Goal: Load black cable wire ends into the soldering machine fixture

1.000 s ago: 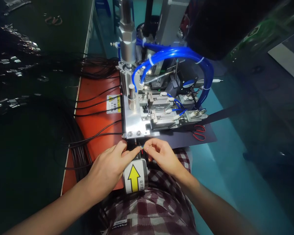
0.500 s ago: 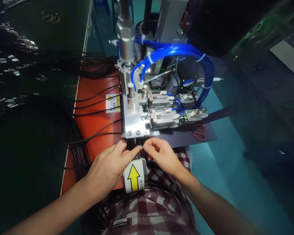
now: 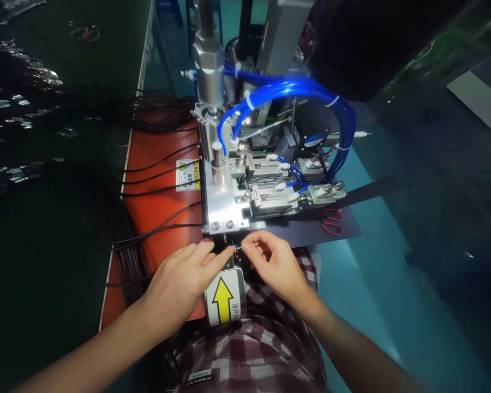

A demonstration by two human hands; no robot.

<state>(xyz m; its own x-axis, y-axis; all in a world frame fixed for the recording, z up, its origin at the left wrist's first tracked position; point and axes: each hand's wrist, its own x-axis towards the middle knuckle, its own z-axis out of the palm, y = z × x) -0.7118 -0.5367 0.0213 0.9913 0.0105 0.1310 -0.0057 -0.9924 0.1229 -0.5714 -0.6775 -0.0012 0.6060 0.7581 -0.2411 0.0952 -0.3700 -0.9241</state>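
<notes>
Thin coloured wires [image 3: 236, 251], one of them red, lie between my two hands in front of the machine. My right hand [image 3: 273, 262] pinches the wire ends between thumb and forefinger, its other fingers curled. From the left, my left hand [image 3: 184, 275] reaches one fingertip to the same wires. Its remaining fingers bend down over the machine's front edge, and what they hold is hidden. Just below the fingertips sits a metal housing with a yellow arrow label [image 3: 223, 300]. The silver machine plate [image 3: 223, 210] is right behind the hands.
Black cables [image 3: 133, 256] run over the orange surface [image 3: 159, 191] on the left. Blue air hoses [image 3: 294, 87] arch above the pneumatic cylinders [image 3: 270, 199]. Red-handled scissors [image 3: 333, 222] lie on the dark plate at right. A warning label [image 3: 188, 174] is stuck beside the machine.
My right fingers have shifted slightly and opened a little behind the pinch, while the wires between the fingertips have turned a bit. The left hand has barely moved.
</notes>
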